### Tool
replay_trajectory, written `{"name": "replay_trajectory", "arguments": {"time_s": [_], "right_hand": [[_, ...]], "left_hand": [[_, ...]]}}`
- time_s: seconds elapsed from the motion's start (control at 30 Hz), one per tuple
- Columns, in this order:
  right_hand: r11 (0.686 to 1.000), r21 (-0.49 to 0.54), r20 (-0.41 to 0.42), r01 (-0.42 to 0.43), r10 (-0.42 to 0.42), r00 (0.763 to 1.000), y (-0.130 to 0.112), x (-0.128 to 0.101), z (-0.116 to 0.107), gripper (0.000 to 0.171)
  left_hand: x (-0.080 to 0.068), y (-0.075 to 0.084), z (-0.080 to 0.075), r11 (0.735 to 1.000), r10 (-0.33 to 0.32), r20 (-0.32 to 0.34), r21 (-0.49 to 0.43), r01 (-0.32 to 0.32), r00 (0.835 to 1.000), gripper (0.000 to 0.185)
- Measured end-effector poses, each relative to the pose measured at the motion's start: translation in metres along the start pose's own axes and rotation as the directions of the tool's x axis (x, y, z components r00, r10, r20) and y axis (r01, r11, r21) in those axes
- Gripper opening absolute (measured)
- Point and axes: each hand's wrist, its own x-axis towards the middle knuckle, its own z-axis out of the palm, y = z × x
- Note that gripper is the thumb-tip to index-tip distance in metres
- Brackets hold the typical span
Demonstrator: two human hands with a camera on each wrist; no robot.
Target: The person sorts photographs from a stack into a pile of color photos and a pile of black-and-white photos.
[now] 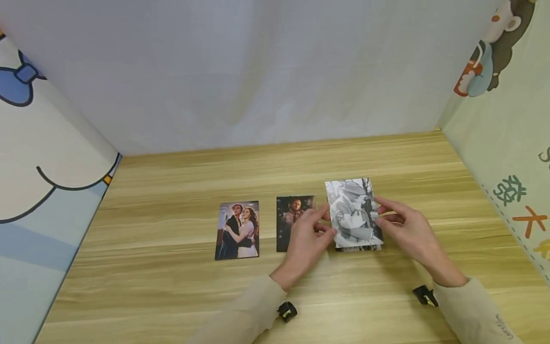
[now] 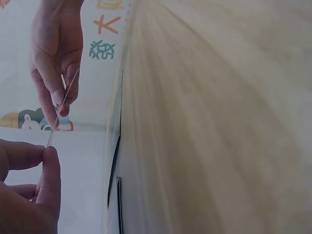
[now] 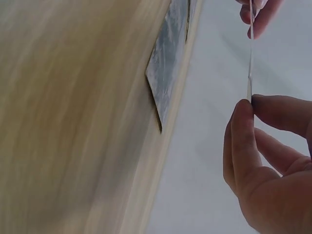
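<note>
- The middle photo (image 1: 292,215) on the table (image 1: 172,286) is partly covered by the left hand (image 1: 307,239); its lower right corner is hidden.
- The black-and-white photo (image 1: 354,212) hides whatever lies under it.
- Both wrist views show that photo only edge-on.
- Both sleeves are cut off by the head view's bottom edge.

On the right wall panel (image 1: 507,143), green and orange Chinese characters run down its near part: a green one that looks like 發 (image 1: 509,189) and, below it, an orange 大 (image 1: 530,220). The same two characters show in the left wrist view (image 2: 105,35). Other marks at the panel's edge are cut off and unreadable. The photos on the table carry no readable text.
</note>
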Motion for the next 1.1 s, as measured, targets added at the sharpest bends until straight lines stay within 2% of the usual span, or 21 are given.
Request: {"name": "replay_trajectory", "arguments": {"time_s": [0.6, 0.87, 1.1], "right_hand": [[1.000, -0.015, 0.059, -0.028, 0.028, 0.998, 0.006, 0.002, -0.004, 0.058], [0.997, -0.073, 0.090, -0.024, 0.031, 0.995, 0.012, 0.006, -0.005, 0.057], [0.996, -0.091, 0.106, -0.021, 0.031, 0.994, 0.015, 0.009, -0.003, 0.058]], "left_hand": [[0.002, -0.004, 0.006, 0.992, 0.005, 0.050, 0.124, -0.011, 0.999, 0.062], [0.006, -0.003, 0.005, 0.980, -0.074, 0.106, 0.192, 0.052, 0.992, 0.066], [0.011, -0.004, 0.005, 0.956, -0.100, 0.150, 0.290, 0.053, 0.984, 0.067]]}}
